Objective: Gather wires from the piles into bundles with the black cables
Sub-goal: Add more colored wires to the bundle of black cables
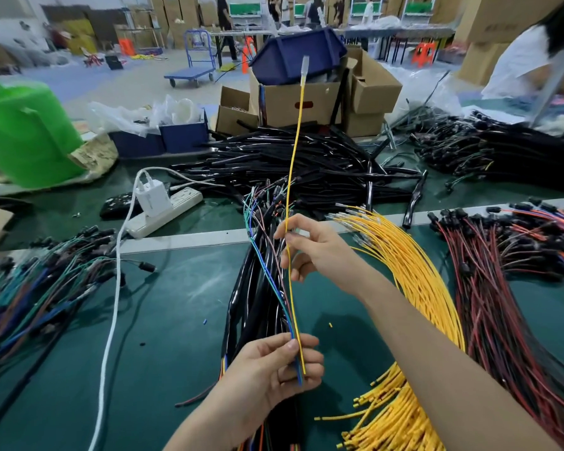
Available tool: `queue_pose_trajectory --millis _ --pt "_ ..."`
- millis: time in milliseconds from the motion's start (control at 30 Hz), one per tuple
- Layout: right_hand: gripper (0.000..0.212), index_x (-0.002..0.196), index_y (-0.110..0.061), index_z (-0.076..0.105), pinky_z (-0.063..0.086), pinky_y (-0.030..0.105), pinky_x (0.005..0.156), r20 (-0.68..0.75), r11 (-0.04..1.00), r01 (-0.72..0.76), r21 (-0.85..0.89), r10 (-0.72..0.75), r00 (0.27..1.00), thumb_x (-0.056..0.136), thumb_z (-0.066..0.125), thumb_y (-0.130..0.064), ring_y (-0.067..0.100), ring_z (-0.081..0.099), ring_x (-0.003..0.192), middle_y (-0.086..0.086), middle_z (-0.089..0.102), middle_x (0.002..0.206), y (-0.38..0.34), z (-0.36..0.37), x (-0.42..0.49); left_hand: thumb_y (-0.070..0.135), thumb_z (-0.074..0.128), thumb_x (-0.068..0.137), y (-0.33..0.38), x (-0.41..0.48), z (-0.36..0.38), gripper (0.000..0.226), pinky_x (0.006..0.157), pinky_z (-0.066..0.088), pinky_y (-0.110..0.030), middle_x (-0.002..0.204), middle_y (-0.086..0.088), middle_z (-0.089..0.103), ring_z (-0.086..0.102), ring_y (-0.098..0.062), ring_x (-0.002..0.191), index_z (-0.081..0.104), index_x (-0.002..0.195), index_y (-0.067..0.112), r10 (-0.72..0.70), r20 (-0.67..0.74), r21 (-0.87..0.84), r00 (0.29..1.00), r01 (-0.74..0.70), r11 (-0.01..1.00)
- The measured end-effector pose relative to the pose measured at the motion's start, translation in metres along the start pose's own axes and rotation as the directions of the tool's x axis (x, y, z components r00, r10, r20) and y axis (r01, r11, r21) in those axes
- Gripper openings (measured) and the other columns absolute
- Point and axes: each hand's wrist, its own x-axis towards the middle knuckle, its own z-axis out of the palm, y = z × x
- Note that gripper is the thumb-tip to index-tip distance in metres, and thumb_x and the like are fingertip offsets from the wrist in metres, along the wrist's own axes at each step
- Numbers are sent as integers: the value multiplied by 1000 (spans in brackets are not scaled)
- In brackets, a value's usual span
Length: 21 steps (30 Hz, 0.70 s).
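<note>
The left hand pinched the lower ends of a few thin wires, blue, green and a pale pinkish one, between thumb and curled fingers. Beside them it also held the bottom of a single yellow wire. Above it, the right hand gripped that same yellow wire between thumb and forefinger, its other fingers loosely curled. The wire rose nearly straight up from the right hand, slim and glossy, and ended in a small pale translucent terminal.

Beneath and behind both hands a bundle of shiny black cables lay on the green table. Just to the right of the right forearm fanned the yellow wire pile. Beyond it lay a red and black wire pile. Well to the left of the left hand sat a blue and green wire pile.
</note>
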Motion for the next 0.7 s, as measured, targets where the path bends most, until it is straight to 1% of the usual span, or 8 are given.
queue_pose_trajectory --millis 100,167,233,300,400,500,600,700 --pt "20 97 -19 58 48 26 49 49 1000 6 13 -7 999 103 39 -16 20 58 50 5 66 68 2 3 -3 11 57 78 0 1 -4 23 62 56 -28 72 -12 62 60 -15 56 75 89 -1 -6 1 17 1000 6 1000" --pt "21 97 -17 63 49 24 48 -25 1000 -7 -18 7 1000 101 42 -13 19 60 50 8 70 73 2 -4 -2 10 56 79 -1 2 -6 23 54 52 -24 65 -7 57 53 -11 50 72 88 -2 -5 -9 4 1000 5 1000" --pt "17 98 -6 66 48 21 43 -261 995 -55 -86 31 965 97 49 -9 16 60 45 8 71 71 3 -28 3 7 54 79 -1 3 -6 18 48 47 -22 61 -6 52 47 -10 46 64 89 -4 3 -13 -30 1000 -4 1000" --pt "14 94 2 68 44 19 38 -550 959 -188 -213 42 834 91 56 -5 14 58 41 7 67 65 6 -73 4 6 52 81 -1 4 -6 14 45 45 -22 60 -7 50 45 -10 45 60 88 -3 10 -8 -43 1000 -10 999" --pt "11 76 -2 68 55 30 59 -778 653 -612 -446 55 626 83 63 -8 23 67 62 12 68 66 16 -158 -22 5 51 81 -3 6 -7 12 43 43 -22 60 -7 49 43 -10 44 60 85 -2 18 -4 -52 1000 -19 998" --pt "16 80 1 61 52 34 75 -863 296 -856 -424 153 481 76 71 -12 30 67 86 21 69 85 29 -198 -55 5 52 79 -3 8 -8 13 42 42 -22 59 -8 48 42 -10 44 62 82 -2 21 -4 -62 1000 -21 998" --pt "25 82 -4 55 51 39 80 -836 156 -851 -501 166 523 76 75 -18 34 64 95 20 64 97 38 -190 -55 5 52 80 -3 9 -9 15 42 41 -22 59 -7 48 41 -10 44 66 79 0 22 3 -74 1000 -22 997" --pt "12 85 -6 51 49 40 78 -827 79 -842 -533 159 539 80 62 -6 37 59 100 19 59 104 40 -180 -48 5 51 80 -2 7 -9 17 42 41 -21 59 -7 47 40 -10 44 67 79 0 20 15 -85 1000 -19 996"
